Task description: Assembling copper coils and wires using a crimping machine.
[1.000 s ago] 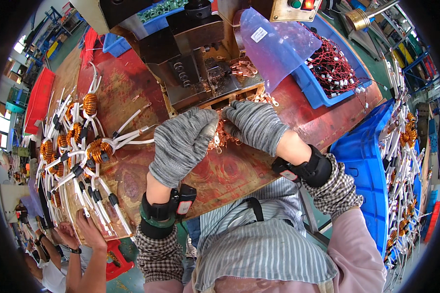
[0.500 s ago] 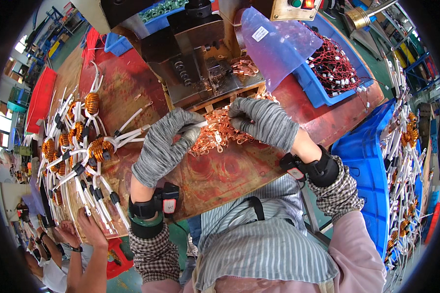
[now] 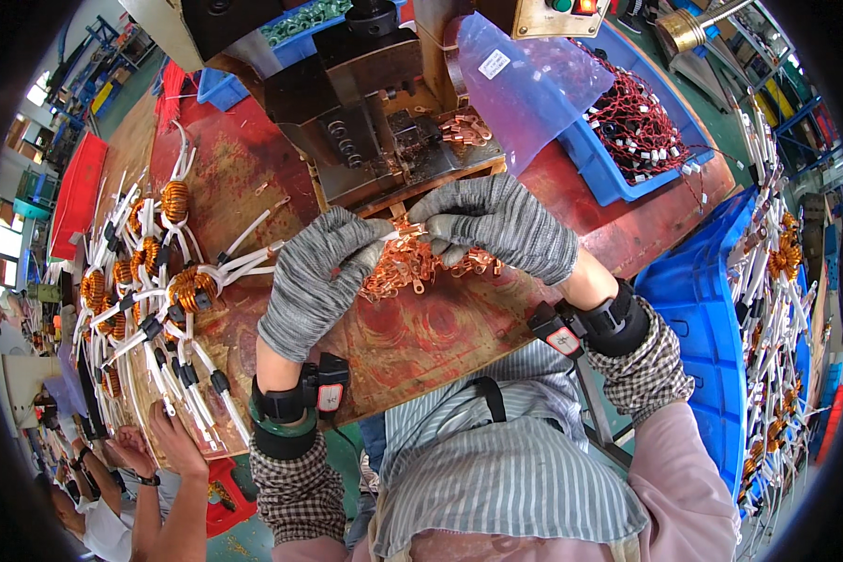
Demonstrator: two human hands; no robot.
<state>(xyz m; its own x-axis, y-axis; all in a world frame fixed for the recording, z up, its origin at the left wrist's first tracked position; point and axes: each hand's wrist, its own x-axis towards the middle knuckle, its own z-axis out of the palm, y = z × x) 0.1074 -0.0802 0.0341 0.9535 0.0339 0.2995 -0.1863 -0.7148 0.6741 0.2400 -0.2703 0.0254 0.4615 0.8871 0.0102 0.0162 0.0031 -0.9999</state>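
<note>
My left hand (image 3: 317,276), in a grey knitted glove, is closed around a white-sleeved wire (image 3: 253,270) that runs back to a copper-wound ring coil (image 3: 193,289). The wire's tip pokes out past its fingertips. Opposite it, my gloved right hand (image 3: 506,229) pinches a small copper cable lug (image 3: 416,228) against that tip. Whether the lug is fully over the wire cannot be told. Below the fingers lies a heap of loose copper lugs (image 3: 405,269) on the worn red-brown table (image 3: 431,342).
A dark press machine (image 3: 347,126) stands just beyond my hands. More coils with white leads (image 3: 145,253) spread at left. A blue bin (image 3: 618,192) of red wires sits at far right under a plastic bag (image 3: 529,89). A co-worker's hand (image 3: 173,440) is at lower left.
My right hand has moved left from the heap of lugs to the wire tip, and a lug now shows between its fingers. My left hand has barely shifted.
</note>
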